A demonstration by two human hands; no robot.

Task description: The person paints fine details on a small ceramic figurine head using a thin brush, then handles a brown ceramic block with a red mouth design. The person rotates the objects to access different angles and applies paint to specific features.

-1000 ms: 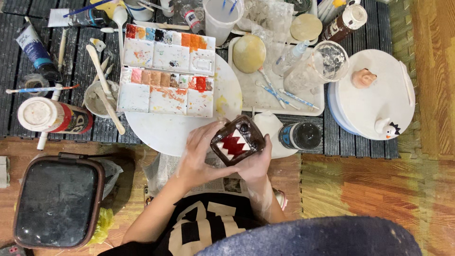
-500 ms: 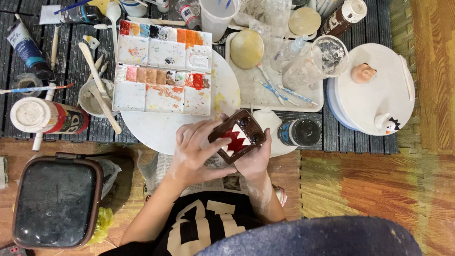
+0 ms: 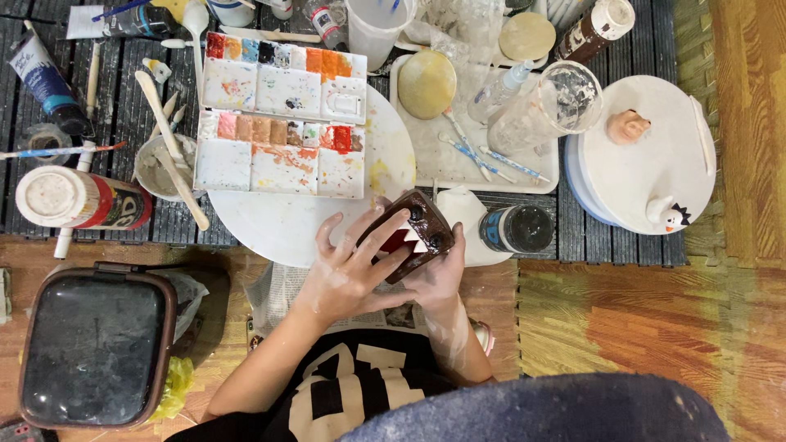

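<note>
Both hands hold a small brown clay figure point(image 3: 416, 237) with a red mouth and white pointed teeth, just above the near edge of a round white board point(image 3: 278, 225) on the dark slatted surface point(image 3: 123, 98). The left hand point(image 3: 348, 270) has its grip spread over the figure's near side, fingers point(image 3: 385, 233) laid across the mouth area and thumb below, grasping the piece. The right hand point(image 3: 442, 278) cups the figure from underneath and from the right, its grip closed on the figure too, thumb up along the right edge. Both hands are dusted with pale residue. The figure is tilted, its top end pointing away from the person. Just right of it lies a white folded paper point(image 3: 463, 213), and beside that a dark jar point(image 3: 517, 227) on its side. On the round board sit two white paint palettes point(image 3: 282, 115) with wells of red, orange, brown and blue. To the left stand a small bowl point(image 3: 160, 168) holding wooden sticks and a red-and-white can point(image 3: 82, 200) on its side. Farther right, a white tray point(image 3: 458, 160) carries brushes and a tan disc, and a white round lid point(image 3: 647, 155) bears two small clay figures. A dark bin point(image 3: 94, 348) stands on the floor at lower left.
</note>
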